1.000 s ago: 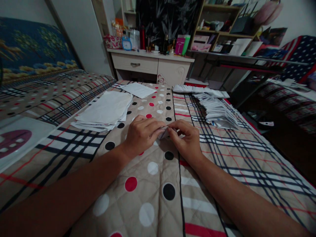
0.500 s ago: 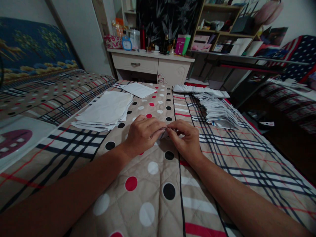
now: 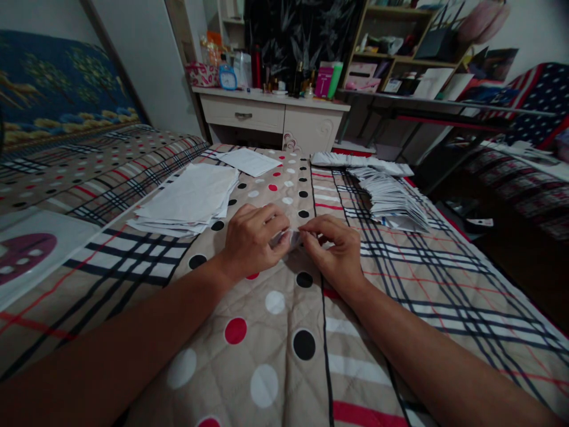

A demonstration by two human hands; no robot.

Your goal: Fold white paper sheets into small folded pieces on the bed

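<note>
Over the middle of the quilted bedspread [image 3: 275,332], my two hands hold a small whitish folded piece of paper [image 3: 294,239] between them. My left hand [image 3: 254,242] has its thumb and bent fingers around the left end of the piece. At its other end, my right hand [image 3: 334,249] pinches it between thumb and forefinger. Most of the paper is hidden by the fingers. Left of my left hand lies a stack of white paper sheets [image 3: 186,193]. Beyond my right hand a row of folded white papers [image 3: 391,198] leans in a fanned line.
Another white sheet [image 3: 251,161] lies behind the stack. A second row of folded papers [image 3: 360,162] runs along the far side. At the left edge sits a clear plastic bag [image 3: 40,249] with a pink print. A white dresser [image 3: 242,115] stands beyond the bed.
My left fingers have lifted and drawn slightly left, away from my right fingertips, so more of the paper shows between the hands. My right hand has hardly moved.
</note>
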